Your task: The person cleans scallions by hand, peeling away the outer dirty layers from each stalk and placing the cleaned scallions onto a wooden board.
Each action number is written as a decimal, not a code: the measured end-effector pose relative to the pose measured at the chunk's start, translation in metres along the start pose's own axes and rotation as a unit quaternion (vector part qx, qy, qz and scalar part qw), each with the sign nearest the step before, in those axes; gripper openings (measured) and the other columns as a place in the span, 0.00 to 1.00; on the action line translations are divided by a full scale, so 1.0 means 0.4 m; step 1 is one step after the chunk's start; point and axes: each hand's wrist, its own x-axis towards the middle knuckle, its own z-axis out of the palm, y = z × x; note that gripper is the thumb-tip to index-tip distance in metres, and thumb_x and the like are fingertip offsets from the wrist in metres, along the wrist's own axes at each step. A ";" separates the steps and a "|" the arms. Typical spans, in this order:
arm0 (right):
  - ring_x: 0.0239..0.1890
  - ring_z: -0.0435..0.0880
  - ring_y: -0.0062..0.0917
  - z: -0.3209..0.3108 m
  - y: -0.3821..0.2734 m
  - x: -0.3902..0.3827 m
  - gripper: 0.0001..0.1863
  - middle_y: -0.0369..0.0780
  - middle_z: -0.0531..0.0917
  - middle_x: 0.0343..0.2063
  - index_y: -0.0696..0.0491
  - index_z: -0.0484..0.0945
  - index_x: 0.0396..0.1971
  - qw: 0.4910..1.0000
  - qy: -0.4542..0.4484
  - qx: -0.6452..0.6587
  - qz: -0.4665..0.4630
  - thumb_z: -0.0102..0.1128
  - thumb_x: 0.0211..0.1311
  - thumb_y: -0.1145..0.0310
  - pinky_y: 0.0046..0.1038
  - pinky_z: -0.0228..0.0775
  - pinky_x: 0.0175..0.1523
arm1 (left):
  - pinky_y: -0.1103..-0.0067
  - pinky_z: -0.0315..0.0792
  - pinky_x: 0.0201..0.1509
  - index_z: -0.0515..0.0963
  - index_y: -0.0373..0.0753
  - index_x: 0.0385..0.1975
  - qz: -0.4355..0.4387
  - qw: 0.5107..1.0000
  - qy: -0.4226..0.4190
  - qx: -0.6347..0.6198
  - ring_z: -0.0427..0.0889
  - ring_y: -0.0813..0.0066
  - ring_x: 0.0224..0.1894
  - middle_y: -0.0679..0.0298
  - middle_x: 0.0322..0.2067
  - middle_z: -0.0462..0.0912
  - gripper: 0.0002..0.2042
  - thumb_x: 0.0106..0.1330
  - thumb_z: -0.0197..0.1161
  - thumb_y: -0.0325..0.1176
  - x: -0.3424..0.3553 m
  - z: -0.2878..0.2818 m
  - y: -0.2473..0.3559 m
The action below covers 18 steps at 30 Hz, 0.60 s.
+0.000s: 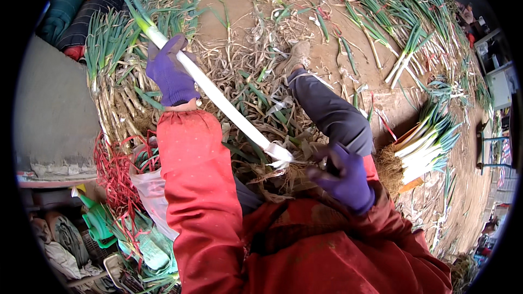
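Observation:
Across the middle runs a long white scallion (218, 98), its green top at the upper left and its root end toward my lap. My left hand (171, 73), in a purple glove with a dark palm, is wrapped round the stalk just below the green leaves. Loose pale skin (279, 152) hangs about the scallion's lower end. Right beside that end, my right hand (344, 178), gloved alike, has its fingers curled in. What they hold, if anything, is hidden. Dry peelings and roots (283, 179) lie under the scallion, between my legs.
Unpeeled scallions (117, 103) are stacked at the left, above red ties (117, 166). A bundle of cleaned scallions (427, 149) lies at the right, with more scallions (403, 16) spread behind. Dry leaves litter the floor near my shoe (297, 57). A green plastic container (98, 220) stands lower left.

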 end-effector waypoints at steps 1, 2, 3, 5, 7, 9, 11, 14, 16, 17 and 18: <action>0.19 0.78 0.29 0.022 -0.016 0.045 0.13 0.41 0.80 0.22 0.56 0.76 0.31 0.999 -0.019 -0.014 -0.025 0.69 0.45 0.72 0.25 0.69 0.26 | 0.79 0.68 0.13 0.72 0.38 0.37 0.001 1.000 -0.003 0.001 0.72 0.75 0.13 0.64 0.22 0.76 0.10 0.56 0.63 0.26 -0.001 -0.001 0.004; 0.20 0.79 0.30 0.047 -0.035 0.086 0.13 0.41 0.80 0.22 0.55 0.76 0.32 0.998 -0.037 -0.032 -0.048 0.69 0.45 0.72 0.25 0.70 0.27 | 0.77 0.71 0.11 0.68 0.34 0.52 -0.003 1.000 -0.009 0.005 0.74 0.70 0.11 0.58 0.26 0.77 0.22 0.55 0.60 0.21 0.011 -0.012 -0.008; 0.20 0.79 0.30 0.066 -0.036 0.102 0.14 0.40 0.80 0.23 0.55 0.77 0.33 0.994 -0.056 -0.058 -0.077 0.69 0.45 0.72 0.26 0.70 0.27 | 0.77 0.71 0.11 0.68 0.34 0.52 -0.006 1.000 -0.008 0.008 0.74 0.71 0.12 0.58 0.26 0.77 0.22 0.55 0.60 0.21 0.010 -0.005 -0.009; 0.21 0.79 0.31 0.106 -0.017 0.117 0.14 0.40 0.81 0.24 0.54 0.77 0.34 0.980 -0.092 -0.113 -0.137 0.68 0.44 0.73 0.27 0.71 0.28 | 0.77 0.70 0.11 0.68 0.34 0.52 -0.011 1.000 -0.003 0.016 0.74 0.71 0.12 0.58 0.26 0.78 0.22 0.55 0.60 0.22 0.001 0.000 -0.009; 0.20 0.79 0.33 0.113 -0.007 0.110 0.13 0.40 0.79 0.22 0.53 0.77 0.33 0.972 -0.125 -0.111 -0.163 0.65 0.44 0.73 0.30 0.70 0.27 | 0.79 0.69 0.12 0.70 0.35 0.45 -0.009 1.000 -0.010 0.010 0.73 0.73 0.12 0.60 0.24 0.76 0.17 0.56 0.61 0.24 0.001 -0.005 -0.001; 0.20 0.77 0.38 0.065 -0.006 0.068 0.10 0.41 0.75 0.19 0.52 0.75 0.29 0.975 -0.154 -0.050 -0.153 0.61 0.43 0.72 0.35 0.69 0.25 | 0.80 0.67 0.14 0.71 0.37 0.36 0.010 1.000 -0.007 0.022 0.72 0.76 0.13 0.65 0.21 0.75 0.10 0.57 0.63 0.28 0.003 -0.016 0.003; 0.19 0.76 0.37 0.022 0.035 -0.026 0.12 0.41 0.74 0.17 0.52 0.76 0.32 0.970 -0.200 -0.029 -0.132 0.62 0.43 0.71 0.35 0.69 0.24 | 0.79 0.68 0.14 0.70 0.36 0.37 0.014 1.000 0.002 0.017 0.72 0.75 0.13 0.63 0.22 0.75 0.11 0.56 0.63 0.27 0.026 -0.032 0.013; 0.18 0.76 0.36 0.007 0.039 -0.043 0.17 0.40 0.74 0.19 0.51 0.77 0.36 0.988 -0.137 -0.021 -0.065 0.66 0.41 0.69 0.35 0.68 0.23 | 0.79 0.68 0.14 0.70 0.34 0.39 0.010 1.000 0.004 -0.021 0.73 0.73 0.12 0.60 0.24 0.76 0.13 0.54 0.63 0.25 0.060 -0.051 0.009; 0.17 0.75 0.33 -0.004 -0.018 0.009 0.26 0.38 0.74 0.22 0.51 0.77 0.43 0.987 -0.070 -0.123 -0.081 0.70 0.39 0.61 0.32 0.68 0.22 | 0.79 0.68 0.13 0.69 0.35 0.39 0.014 1.000 0.001 -0.001 0.72 0.72 0.12 0.60 0.24 0.76 0.14 0.54 0.62 0.24 0.047 -0.045 -0.009; 0.19 0.75 0.32 0.013 -0.040 0.041 0.26 0.37 0.73 0.23 0.52 0.77 0.43 0.973 -0.066 -0.178 -0.131 0.70 0.39 0.62 0.31 0.67 0.23 | 0.79 0.68 0.13 0.69 0.35 0.40 0.020 1.000 0.000 0.007 0.72 0.72 0.12 0.60 0.24 0.76 0.14 0.54 0.62 0.24 0.044 -0.038 -0.005; 0.20 0.74 0.30 0.041 -0.059 0.070 0.26 0.37 0.73 0.25 0.53 0.77 0.43 0.954 -0.062 -0.227 -0.184 0.70 0.38 0.62 0.30 0.67 0.24 | 0.79 0.68 0.13 0.69 0.35 0.43 0.013 1.000 -0.009 0.010 0.72 0.72 0.12 0.60 0.24 0.76 0.16 0.54 0.62 0.24 0.042 -0.040 -0.004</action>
